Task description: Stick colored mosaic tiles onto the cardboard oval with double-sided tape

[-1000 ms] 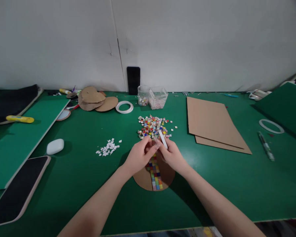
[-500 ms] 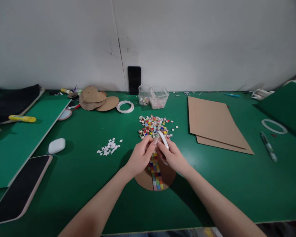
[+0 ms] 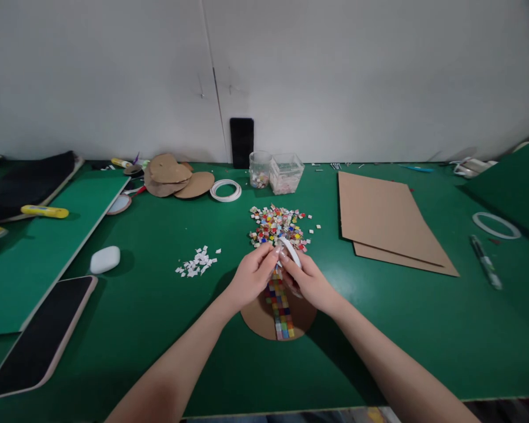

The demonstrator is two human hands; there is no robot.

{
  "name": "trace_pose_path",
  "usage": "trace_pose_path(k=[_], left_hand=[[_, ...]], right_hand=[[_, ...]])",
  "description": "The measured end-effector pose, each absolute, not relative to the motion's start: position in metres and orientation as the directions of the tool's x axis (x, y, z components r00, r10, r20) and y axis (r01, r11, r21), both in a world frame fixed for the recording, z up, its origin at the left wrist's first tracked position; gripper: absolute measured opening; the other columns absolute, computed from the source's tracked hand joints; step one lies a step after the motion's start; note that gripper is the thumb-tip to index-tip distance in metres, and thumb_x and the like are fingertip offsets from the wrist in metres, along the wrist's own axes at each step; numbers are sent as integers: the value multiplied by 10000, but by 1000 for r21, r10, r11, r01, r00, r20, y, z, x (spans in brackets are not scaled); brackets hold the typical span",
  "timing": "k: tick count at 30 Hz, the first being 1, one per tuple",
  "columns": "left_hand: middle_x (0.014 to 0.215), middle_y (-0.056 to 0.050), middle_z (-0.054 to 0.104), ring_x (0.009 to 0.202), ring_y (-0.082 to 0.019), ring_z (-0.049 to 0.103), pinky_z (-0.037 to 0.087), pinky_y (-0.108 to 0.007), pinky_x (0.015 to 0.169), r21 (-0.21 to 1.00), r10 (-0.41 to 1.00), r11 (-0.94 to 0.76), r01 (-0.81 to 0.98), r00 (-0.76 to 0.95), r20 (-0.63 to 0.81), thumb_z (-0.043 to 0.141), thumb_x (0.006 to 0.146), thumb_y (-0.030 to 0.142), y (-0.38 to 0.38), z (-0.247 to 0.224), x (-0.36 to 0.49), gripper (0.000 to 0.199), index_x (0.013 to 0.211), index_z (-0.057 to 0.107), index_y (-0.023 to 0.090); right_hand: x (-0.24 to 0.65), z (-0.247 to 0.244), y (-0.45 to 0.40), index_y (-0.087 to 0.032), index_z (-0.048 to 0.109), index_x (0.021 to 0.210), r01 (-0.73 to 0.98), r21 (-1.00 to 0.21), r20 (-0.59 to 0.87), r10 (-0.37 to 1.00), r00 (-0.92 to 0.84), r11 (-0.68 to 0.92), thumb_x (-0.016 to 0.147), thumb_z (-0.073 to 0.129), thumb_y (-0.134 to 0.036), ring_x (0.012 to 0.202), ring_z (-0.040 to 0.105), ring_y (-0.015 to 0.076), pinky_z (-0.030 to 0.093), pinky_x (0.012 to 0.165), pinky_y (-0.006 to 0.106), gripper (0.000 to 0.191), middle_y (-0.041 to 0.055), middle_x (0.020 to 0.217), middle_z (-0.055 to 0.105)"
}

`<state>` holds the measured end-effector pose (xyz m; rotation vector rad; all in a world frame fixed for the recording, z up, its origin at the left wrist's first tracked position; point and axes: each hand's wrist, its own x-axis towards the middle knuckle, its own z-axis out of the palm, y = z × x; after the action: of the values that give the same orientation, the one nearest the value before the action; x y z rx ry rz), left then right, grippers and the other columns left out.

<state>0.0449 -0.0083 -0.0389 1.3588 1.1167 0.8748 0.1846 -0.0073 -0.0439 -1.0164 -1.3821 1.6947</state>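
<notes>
My right hand [image 3: 307, 279] is closed on a white roll of tape [image 3: 293, 252], held upright above a round cardboard disc [image 3: 256, 317]. My left hand [image 3: 252, 276] meets it, thumb and fingers pinched near the edge of the roll; what they pinch is too small to make out. Down the middle of the disc runs a strip of coloured mosaic tiles [image 3: 283, 314], its far end under my hands. Just beyond my hands lies a pile of loose coloured tiles [image 3: 275, 224]. Small white paper squares [image 3: 198, 262] are scattered to the left.
At the back stand a phone [image 3: 242, 143], a clear cup [image 3: 260, 170] and a clear box [image 3: 286, 174]. Cardboard sheets [image 3: 388, 223] and a pen [image 3: 485, 261] lie right. Left are a white case [image 3: 105, 259], another phone [image 3: 42, 335] and a green board [image 3: 44, 258].
The whole view has shifted slightly. My hands remain together at the tape roll, with the fingertips only slightly moved.
</notes>
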Motion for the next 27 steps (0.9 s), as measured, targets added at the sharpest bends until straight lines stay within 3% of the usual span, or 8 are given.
trace_pose_path(k=[8,12,18,22,27], left_hand=[[488,78,362,388,-54,360,313,-184,398,991,942,136,-9,312,-126,375,885,430,-10,-38,45,300,703,383,192],[486,70,358,396,-63,354,312,-193,400,994,958,105,24,265,-107,362,889,449,-10,-40,47,322,693,387,194],[541,50,384,439,-80,366,313,-212,424,995,972,81,55,218,-91,329,895,456,-11,-42,50,322,707,392,202],[551,52,363,455,-86,351,290,-218,430,991,966,52,121,248,-80,340,886,472,-12,-43,50,316,724,391,205],[562,48,374,502,-92,359,280,-226,469,975,961,-25,221,274,-38,387,877,440,-11,-47,50,294,711,397,197]], right_hand=[[186,-46,-7,-197,408,708,-136,-960,-161,880,-446,-244,858,449,-464,334,226,38,216,321,152,309,-107,444,331],[183,-47,-8,-202,391,664,-109,-969,-164,904,-396,-223,857,439,-474,338,242,48,232,328,168,337,-101,435,329],[181,-50,-5,-198,437,699,69,-997,-31,982,-186,-18,847,466,-425,425,299,72,246,375,197,272,-71,524,353],[181,-51,-5,-195,431,686,134,-991,-5,986,-165,17,853,446,-399,446,302,79,253,402,211,264,-62,541,359],[181,-52,-5,-190,438,697,82,-997,-25,981,-192,-9,851,453,-376,451,287,71,247,407,204,242,-68,552,339]])
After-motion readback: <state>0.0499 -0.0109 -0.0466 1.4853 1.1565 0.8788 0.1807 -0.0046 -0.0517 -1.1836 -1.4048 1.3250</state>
